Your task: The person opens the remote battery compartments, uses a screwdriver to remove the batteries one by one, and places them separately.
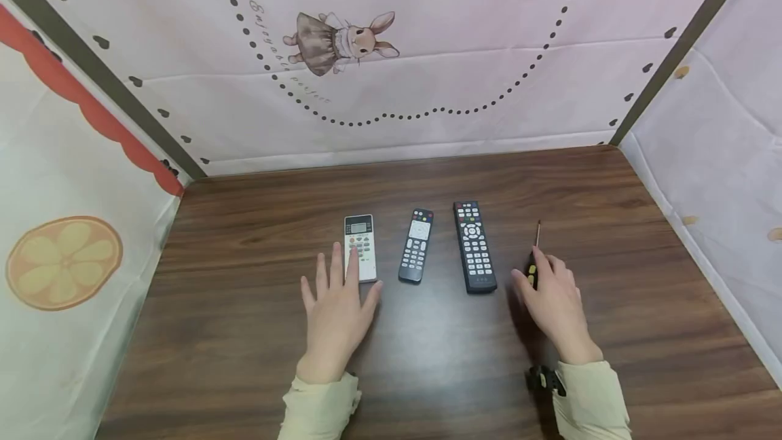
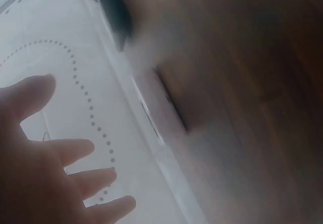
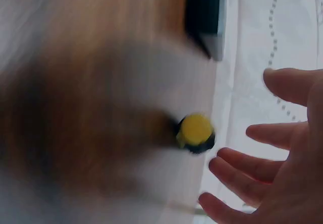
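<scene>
My left hand hovers with spread fingers at the lower part of a white remote control, which has a small display at its top. In the left wrist view the left hand holds nothing, and the white remote lies beyond the fingers. A screwdriver with a black and yellow handle lies on the right. Above it is my right hand, partly hiding the handle. The right wrist view has the right hand with fingers apart, short of the screwdriver's yellow handle end.
Between the hands lie a slim dark grey remote and a longer black remote, both on the brown wooden table. Printed white cloth rises behind the table and at both sides. A black wrist strap shows at the right sleeve.
</scene>
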{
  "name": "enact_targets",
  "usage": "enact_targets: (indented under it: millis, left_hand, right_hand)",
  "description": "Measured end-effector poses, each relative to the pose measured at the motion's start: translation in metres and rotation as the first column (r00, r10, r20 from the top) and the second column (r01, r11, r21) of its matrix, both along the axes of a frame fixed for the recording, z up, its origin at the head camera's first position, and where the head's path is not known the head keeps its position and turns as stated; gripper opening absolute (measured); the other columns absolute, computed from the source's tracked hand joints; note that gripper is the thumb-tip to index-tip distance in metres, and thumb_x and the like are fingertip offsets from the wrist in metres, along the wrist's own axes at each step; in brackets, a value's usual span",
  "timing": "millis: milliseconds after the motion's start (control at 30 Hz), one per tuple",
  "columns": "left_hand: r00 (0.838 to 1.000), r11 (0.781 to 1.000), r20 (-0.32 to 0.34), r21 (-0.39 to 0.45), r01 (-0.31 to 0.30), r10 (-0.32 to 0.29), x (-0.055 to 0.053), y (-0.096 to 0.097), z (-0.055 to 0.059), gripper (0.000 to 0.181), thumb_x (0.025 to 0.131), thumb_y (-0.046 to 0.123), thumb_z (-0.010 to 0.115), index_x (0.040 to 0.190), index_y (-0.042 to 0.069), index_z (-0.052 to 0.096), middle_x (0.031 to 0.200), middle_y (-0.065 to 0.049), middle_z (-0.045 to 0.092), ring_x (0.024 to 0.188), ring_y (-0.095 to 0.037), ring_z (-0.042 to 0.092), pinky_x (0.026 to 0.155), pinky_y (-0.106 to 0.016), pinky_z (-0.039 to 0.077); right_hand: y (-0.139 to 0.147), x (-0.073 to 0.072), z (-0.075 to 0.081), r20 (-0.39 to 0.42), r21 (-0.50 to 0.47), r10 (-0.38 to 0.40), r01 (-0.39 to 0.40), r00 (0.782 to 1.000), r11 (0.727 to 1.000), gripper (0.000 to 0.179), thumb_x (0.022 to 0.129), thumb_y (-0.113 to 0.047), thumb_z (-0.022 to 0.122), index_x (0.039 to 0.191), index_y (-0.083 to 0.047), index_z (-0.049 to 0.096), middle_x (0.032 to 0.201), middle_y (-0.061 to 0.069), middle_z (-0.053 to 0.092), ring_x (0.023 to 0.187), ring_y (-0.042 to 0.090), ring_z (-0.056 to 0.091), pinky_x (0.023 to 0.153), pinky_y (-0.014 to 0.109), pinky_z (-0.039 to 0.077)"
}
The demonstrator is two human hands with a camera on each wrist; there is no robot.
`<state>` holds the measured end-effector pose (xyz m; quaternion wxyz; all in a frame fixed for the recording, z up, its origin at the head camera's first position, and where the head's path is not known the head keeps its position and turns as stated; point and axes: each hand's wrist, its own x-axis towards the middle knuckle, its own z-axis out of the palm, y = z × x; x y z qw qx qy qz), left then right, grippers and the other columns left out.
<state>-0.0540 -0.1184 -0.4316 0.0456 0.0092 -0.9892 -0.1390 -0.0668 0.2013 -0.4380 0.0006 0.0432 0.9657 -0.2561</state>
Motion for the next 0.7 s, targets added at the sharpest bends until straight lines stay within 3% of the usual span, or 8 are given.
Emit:
enact_targets:
  millis: [167, 333, 567, 700]
  left_hand:
    - [1.000, 1.000, -0.023, 0.029, 0.001, -0.001, -0.004, 0.011, -0.002, 0.071, 0.082, 0.050, 0.054, 0.140, 0.015, 0.030, 0.146, -0.013, 0.017, 0.131, -0.036, 0.013, 0.097, -0.063, 0.011]
    - [0.999, 0.998, -0.041, 0.053, 0.029, -0.026, -0.011, 0.031, -0.008, 0.069, 0.081, 0.050, 0.055, 0.137, 0.015, 0.035, 0.144, -0.013, 0.022, 0.131, -0.034, 0.016, 0.098, -0.060, 0.015]
    - [0.994, 0.994, -0.092, 0.083, 0.072, -0.065, -0.020, 0.055, -0.013, 0.067, 0.080, 0.050, 0.057, 0.133, 0.014, 0.040, 0.141, -0.014, 0.028, 0.129, -0.035, 0.020, 0.097, -0.059, 0.019]
    - [0.991, 0.989, -0.093, 0.105, 0.107, -0.097, -0.021, 0.068, -0.015, 0.066, 0.079, 0.047, 0.059, 0.133, 0.014, 0.041, 0.141, -0.014, 0.028, 0.130, -0.035, 0.018, 0.099, -0.058, 0.017]
  right_hand:
    - [0.008, 0.002, -0.005, 0.116, -0.021, -0.039, 0.042, 0.992, 0.999, 0.067, 0.090, -0.040, 0.046, 0.139, -0.001, 0.022, 0.120, 0.033, 0.034, 0.104, 0.046, 0.039, 0.078, 0.057, 0.037]
    - [0.013, -0.003, -0.012, 0.198, -0.020, -0.060, 0.065, 0.978, 0.998, 0.072, 0.088, -0.037, 0.050, 0.139, 0.002, 0.017, 0.116, 0.034, 0.039, 0.100, 0.044, 0.045, 0.078, 0.054, 0.039]
    - [0.017, -0.014, -0.016, 0.230, -0.073, -0.085, 0.104, 0.970, 0.992, 0.078, 0.088, -0.043, 0.048, 0.141, 0.001, 0.010, 0.123, 0.033, 0.033, 0.107, 0.045, 0.041, 0.084, 0.056, 0.036]
    - [0.018, -0.018, -0.016, 0.226, -0.049, -0.103, 0.117, 0.969, 0.992, 0.079, 0.088, -0.047, 0.045, 0.141, 0.001, 0.011, 0.122, 0.033, 0.032, 0.106, 0.045, 0.040, 0.083, 0.056, 0.036]
